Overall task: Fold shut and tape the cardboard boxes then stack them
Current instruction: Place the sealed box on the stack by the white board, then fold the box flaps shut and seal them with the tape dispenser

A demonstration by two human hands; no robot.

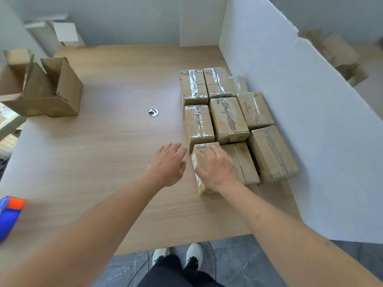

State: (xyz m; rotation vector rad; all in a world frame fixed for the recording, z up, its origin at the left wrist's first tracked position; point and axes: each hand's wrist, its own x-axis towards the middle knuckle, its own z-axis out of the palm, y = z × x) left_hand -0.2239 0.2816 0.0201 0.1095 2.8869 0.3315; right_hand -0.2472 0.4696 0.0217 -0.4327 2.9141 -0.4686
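Observation:
Several taped cardboard boxes [229, 119] lie in rows at the right of the wooden table [103, 154], against a white partition. The nearest taped box [200, 157] sits at the front left of the group. My right hand [217, 168] rests on its top with fingers spread and the thumb down its left side. Just left of that box hovers my left hand [169, 164], fingers straight, holding nothing. Two open boxes [56, 90] with raised flaps stand at the far left. A blue and orange tape dispenser [9, 214] lies at the left edge.
The white partition [300, 125] walls off the table's right side. A metal cable grommet [153, 112] sits in the tabletop's middle. More cardboard boxes [339, 54] lie on the floor beyond the partition. My feet [176, 255] stand at the near table edge.

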